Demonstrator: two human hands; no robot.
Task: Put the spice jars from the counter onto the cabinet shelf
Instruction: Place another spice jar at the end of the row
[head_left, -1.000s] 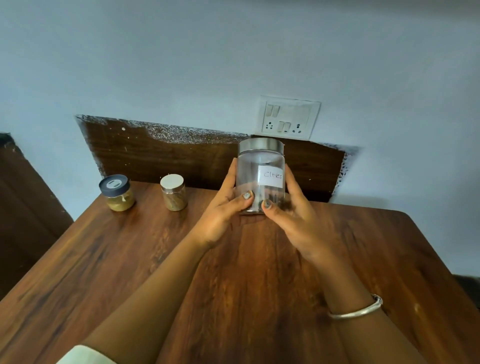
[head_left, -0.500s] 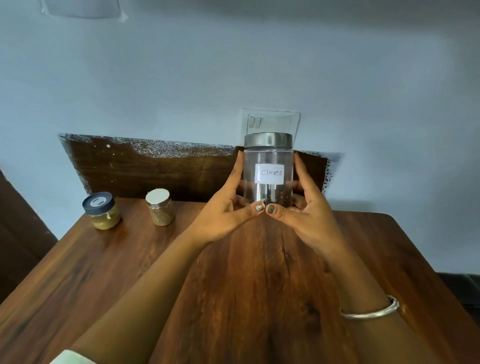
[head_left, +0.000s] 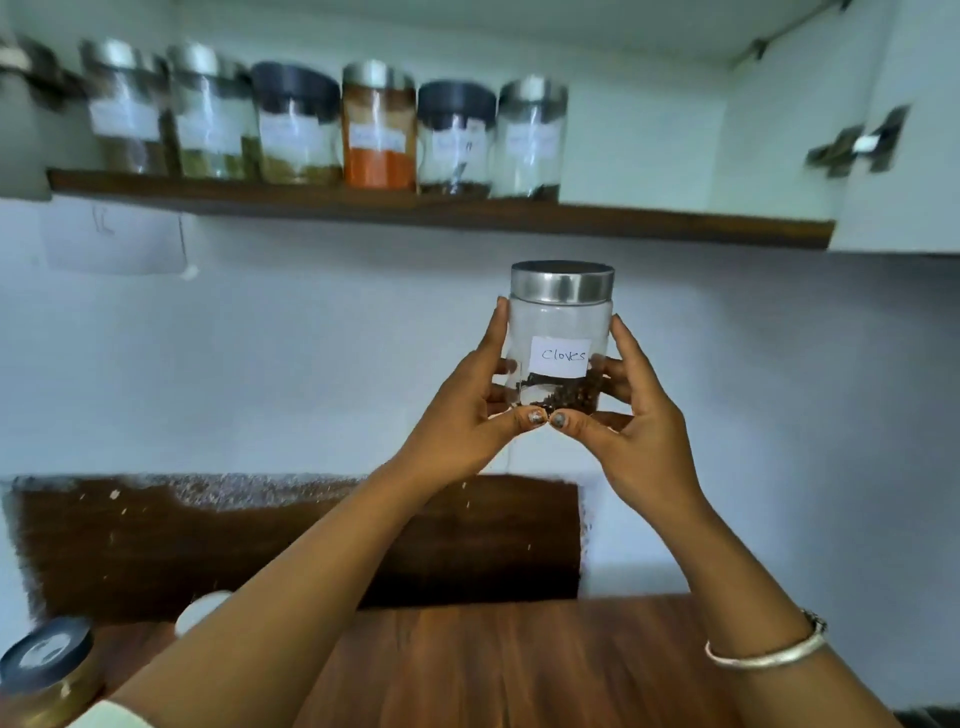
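Both my hands, left hand (head_left: 470, 410) and right hand (head_left: 636, 415), cradle cloves jar (head_left: 561, 338) upright, thumbs underneath for support; shelf (head_left: 675, 226) above, free spot right of row.

Both hands (head_left: 470, 410) (head_left: 641, 415) grip cloves jar (head_left: 561, 338) — below shelf (head_left: 519, 215).

The clear round jar (head_left: 558, 322) looked smooth and glossy, glass or plastic I could not tell, under a brushed silver metal lid (head_left: 562, 283). Its white label (head_left: 560, 356) was matt paper. The brown wooden counter (head_left: 519, 670) had a polished, grained top. The thin silver bangle (head_left: 769, 657) on the right wrist shone like metal. The pale wall (head_left: 311, 364) was matt paint; the dark wooden shelf (head_left: 623, 222) had a dull front edge.
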